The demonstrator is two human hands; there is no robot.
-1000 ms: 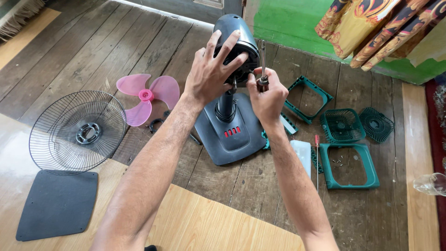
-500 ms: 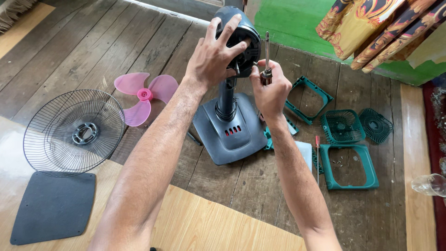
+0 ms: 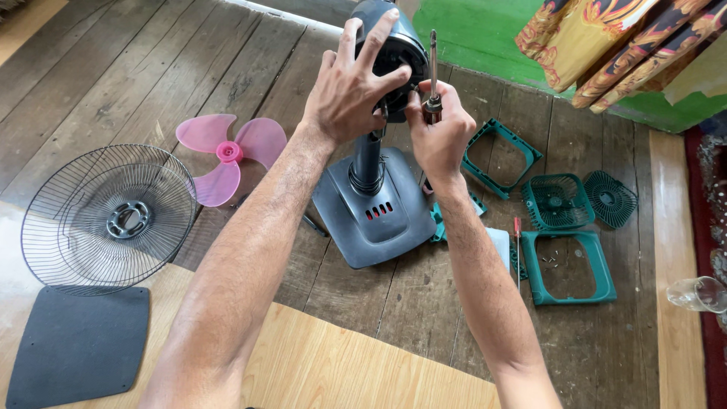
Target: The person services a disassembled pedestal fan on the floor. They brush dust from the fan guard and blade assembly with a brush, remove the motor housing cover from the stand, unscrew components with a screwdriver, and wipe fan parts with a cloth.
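Field notes, head view. Wooden plank floor (image 3: 151, 68) fills most of the frame; a pale board (image 3: 341, 371) lies nearest me, short of the fan stand. The fan stand (image 3: 375, 208), dark blue-grey with a squarish base, short ribbed neck and rounded motor housing on top, stands upright on the floor at centre. Against half a second ago the whole scene has slid slightly in frame and the stand sits a touch closer, which I read as my head shifting; both hands remain on the housing, so the work there looks ongoing, not finished. Left of the stand: wire fan guard (image 3: 106, 216) lying flat, with a dark flat panel (image 3: 79, 344) below it, and a pink three-blade propeller (image 3: 227, 155) between guard and stand. Right of the stand: green frames (image 3: 568, 265) and small green grilles (image 3: 556, 201), loose, apart from each other; a clear glass (image 3: 697, 294) farther right. My left hand (image 3: 352, 95) is spread and pressed over the housing, fingers apart, bracing it. My right hand (image 3: 439, 129) is closed around a screwdriver (image 3: 432, 72), shaft pointing up, just beside the housing.
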